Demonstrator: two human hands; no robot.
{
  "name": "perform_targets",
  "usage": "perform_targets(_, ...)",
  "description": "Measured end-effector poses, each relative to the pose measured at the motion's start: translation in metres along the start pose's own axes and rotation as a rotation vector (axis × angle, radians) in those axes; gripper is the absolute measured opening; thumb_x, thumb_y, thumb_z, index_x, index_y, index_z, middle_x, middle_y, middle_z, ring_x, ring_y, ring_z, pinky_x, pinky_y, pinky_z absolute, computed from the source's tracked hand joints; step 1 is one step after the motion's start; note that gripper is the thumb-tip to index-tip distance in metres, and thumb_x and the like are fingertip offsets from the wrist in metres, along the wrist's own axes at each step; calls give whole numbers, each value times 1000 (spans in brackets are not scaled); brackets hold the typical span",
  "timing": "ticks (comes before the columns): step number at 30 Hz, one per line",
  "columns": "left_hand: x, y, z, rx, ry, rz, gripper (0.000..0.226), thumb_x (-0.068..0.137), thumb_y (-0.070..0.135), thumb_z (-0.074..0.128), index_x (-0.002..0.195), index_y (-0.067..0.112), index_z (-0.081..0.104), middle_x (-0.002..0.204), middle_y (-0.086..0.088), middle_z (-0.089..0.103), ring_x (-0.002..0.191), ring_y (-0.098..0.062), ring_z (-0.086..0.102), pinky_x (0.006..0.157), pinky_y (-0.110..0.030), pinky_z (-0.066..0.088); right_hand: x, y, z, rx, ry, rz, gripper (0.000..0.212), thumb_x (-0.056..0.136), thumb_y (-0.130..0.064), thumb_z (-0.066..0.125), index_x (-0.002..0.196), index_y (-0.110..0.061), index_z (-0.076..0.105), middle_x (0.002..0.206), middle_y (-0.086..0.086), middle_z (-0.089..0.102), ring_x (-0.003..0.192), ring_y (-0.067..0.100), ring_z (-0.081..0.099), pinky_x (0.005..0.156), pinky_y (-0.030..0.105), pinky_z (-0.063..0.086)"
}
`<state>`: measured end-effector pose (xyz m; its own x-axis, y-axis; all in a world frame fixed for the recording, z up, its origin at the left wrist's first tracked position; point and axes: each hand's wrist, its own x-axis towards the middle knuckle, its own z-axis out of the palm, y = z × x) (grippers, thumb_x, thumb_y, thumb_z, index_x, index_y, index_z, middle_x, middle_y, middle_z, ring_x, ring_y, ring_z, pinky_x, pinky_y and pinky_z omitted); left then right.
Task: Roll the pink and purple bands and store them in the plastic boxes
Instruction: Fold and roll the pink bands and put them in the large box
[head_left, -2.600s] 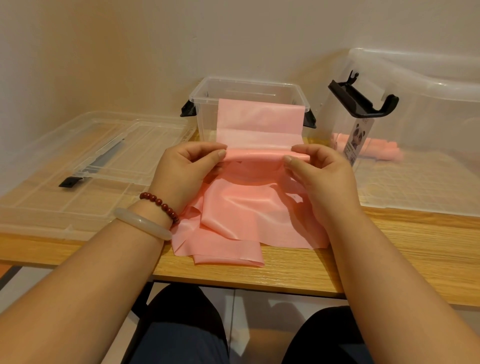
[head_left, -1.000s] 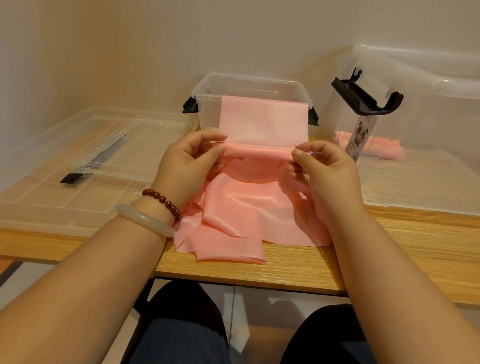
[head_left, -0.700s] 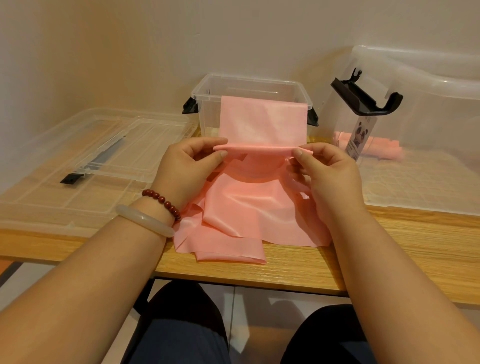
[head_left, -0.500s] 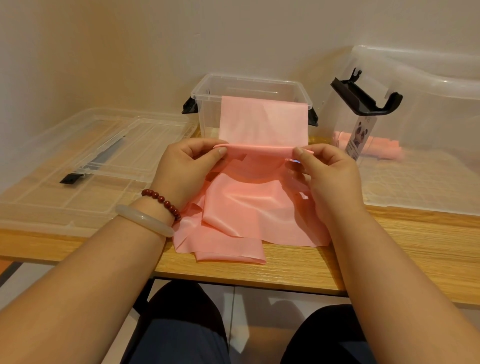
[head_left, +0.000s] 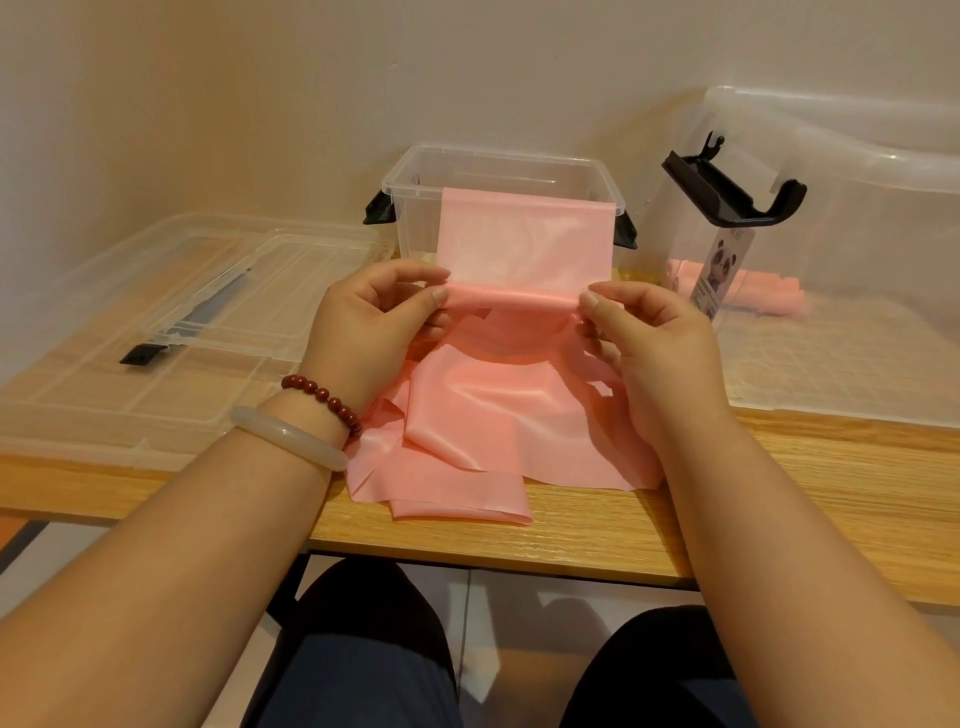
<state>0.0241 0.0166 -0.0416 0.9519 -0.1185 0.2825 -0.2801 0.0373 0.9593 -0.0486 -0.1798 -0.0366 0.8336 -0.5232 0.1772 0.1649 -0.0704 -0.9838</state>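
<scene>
A long pink band (head_left: 498, 410) lies crumpled on the wooden table, and its far end stands up in front of a small clear plastic box (head_left: 498, 171). My left hand (head_left: 374, 332) pinches the left end of a fold in the band, and my right hand (head_left: 649, 338) pinches the right end, holding the fold just above the table. A large clear plastic box (head_left: 852, 218) at the right holds several rolled pink bands (head_left: 748, 291). No purple band is visible.
Two clear lids (head_left: 171, 322) with a black latch lie on the table at the left. The large box has a black clasp (head_left: 732, 192) and a panda label. The table's front edge (head_left: 571, 551) runs just beyond my knees.
Both hands have kept their pinch on the band's fold, turning it over slightly. The standing flap has stayed upright and the crumpled part on the table has not shifted.
</scene>
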Motion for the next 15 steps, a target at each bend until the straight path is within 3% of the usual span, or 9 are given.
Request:
perform_targets(2, -1, 1, 0, -19, 22, -17, 15, 88, 5, 66, 93, 17, 73, 69, 2, 71, 66, -11, 66, 67, -24, 57, 1, 1, -1, -37, -10, 0, 18, 85, -14, 74, 103, -16, 73, 94, 2, 72, 86, 17, 72, 77, 37, 61)
perform_targets(7, -3, 3, 0, 19, -30, -49, 21, 82, 9, 73, 101, 19, 73, 86, 0, 75, 79, -15, 71, 70, -24, 58, 3, 3, -1, -22, 31, -3, 4, 89, -19, 71, 91, -19, 74, 90, 6, 74, 85, 22, 72, 78, 47, 61)
perform_targets(9, -3, 3, 0, 27, -38, -50, 19, 84, 8, 71, 102, 15, 73, 87, -1, 75, 81, -14, 72, 70, -23, 57, 3, 3, -1, -2, 38, 3, 3, 89, -19, 71, 88, -19, 73, 87, 8, 74, 81, 21, 73, 72, 46, 62)
perform_targets(12, -4, 3, 0, 40, -42, -36, 14, 87, 10, 69, 99, 15, 74, 83, 0, 75, 78, -11, 71, 72, -24, 58, 1, 1, 0, 10, 41, -5, 3, 91, -16, 68, 90, -13, 70, 70, 1, 71, 63, 12, 67, 52, 29, 56)
perform_targets(15, -4, 4, 1, 14, -41, -38, 11, 87, 10, 69, 94, 17, 74, 81, 1, 75, 79, -12, 71, 71, -22, 57, 0, 0, 0, -2, 44, -22, 4, 92, -13, 67, 92, -17, 66, 64, -2, 67, 58, 10, 64, 49, 29, 55)
